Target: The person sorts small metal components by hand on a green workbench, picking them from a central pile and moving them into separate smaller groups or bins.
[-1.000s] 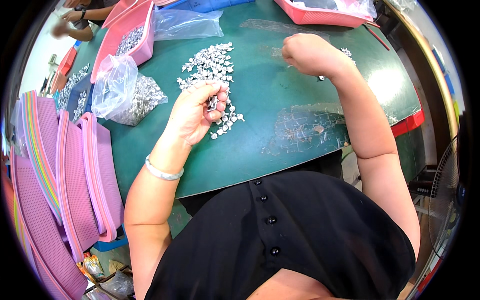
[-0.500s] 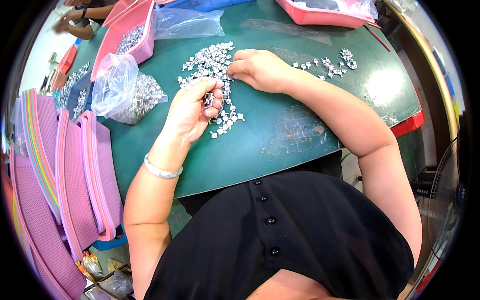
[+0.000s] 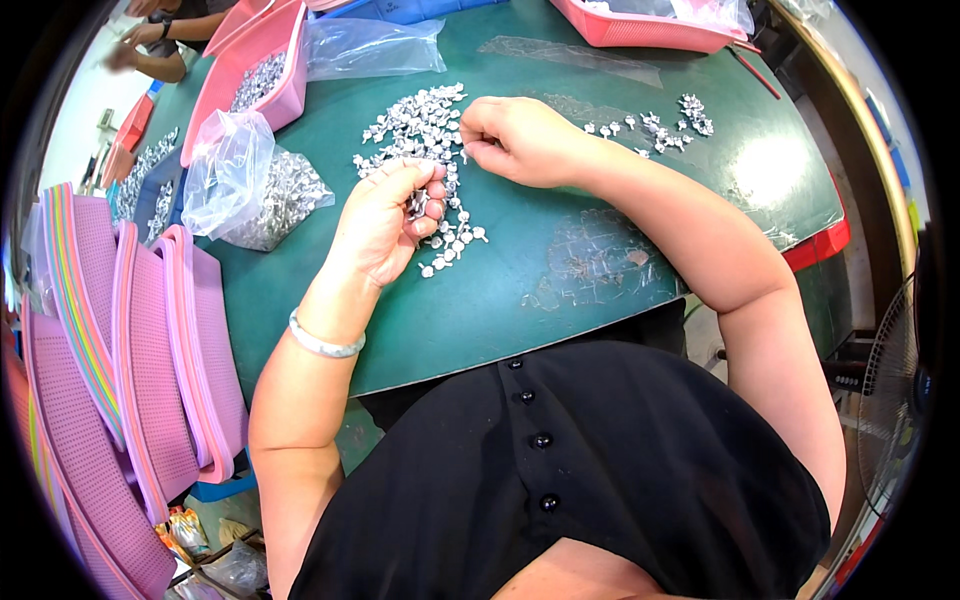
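In the head view, a pile of silvery metal parts (image 3: 415,115) runs lengthwise away from the person on the table (image 3: 480,320), its lower left side overlapped by the left hand (image 3: 385,215), which is curled around a few parts. The right hand (image 3: 515,140) is at the pile's right edge, fingers bent, their closure and any hold unclear. Leftward, a pink bin (image 3: 290,100) and clear bag (image 3: 228,170) contain similar parts.

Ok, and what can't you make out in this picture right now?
Head view:
- How many small shiny silver pieces the left hand holds: its curled fingers cover them.
- Whether the right hand grips a piece: its own fingers hide the grip.
- The far side of the pink plastic basket: cut off by the upper edge.
- A co-worker's lower hand: blurred.
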The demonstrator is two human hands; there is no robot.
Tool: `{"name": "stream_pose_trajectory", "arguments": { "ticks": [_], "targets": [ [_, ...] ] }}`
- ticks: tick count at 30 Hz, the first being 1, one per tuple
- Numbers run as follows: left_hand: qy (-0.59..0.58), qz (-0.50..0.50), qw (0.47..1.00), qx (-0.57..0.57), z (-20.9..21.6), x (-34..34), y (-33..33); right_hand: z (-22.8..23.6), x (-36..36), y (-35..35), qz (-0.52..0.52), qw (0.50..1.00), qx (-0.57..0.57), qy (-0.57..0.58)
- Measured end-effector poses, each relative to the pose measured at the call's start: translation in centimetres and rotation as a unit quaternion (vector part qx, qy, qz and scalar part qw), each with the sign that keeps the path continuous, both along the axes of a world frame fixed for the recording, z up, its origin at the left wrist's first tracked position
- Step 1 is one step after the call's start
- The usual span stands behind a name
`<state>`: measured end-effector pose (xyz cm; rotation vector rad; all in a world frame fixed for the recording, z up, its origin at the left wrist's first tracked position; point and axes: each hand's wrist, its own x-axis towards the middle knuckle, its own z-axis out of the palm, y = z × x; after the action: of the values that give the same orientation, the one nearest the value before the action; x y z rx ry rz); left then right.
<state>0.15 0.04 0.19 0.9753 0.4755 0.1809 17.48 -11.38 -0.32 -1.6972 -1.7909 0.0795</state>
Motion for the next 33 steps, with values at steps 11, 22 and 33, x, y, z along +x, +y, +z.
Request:
{"name": "stream_pose_trajectory", "arguments": {
  "ticks": [11, 22, 33],
  "targets": [
    [0.026, -0.04, 0.996, 0.074, 0.3, -0.1, -1.7, 1.6, -2.2, -1.4, 0.015, 0.999, 0.032, 0.031],
    [0.018, -0.067, 0.996, 0.058, 0.0, -0.1, -0.8, 1.2, -0.9, -1.6, 0.102, 0.993, 0.04, 0.044],
    [-0.002, -0.039, 0.999, 0.022, 0.2, -0.1, -0.7, 1.1, -1.1, -1.6, 0.077, 0.994, 0.073, -0.006]
  ]
}}
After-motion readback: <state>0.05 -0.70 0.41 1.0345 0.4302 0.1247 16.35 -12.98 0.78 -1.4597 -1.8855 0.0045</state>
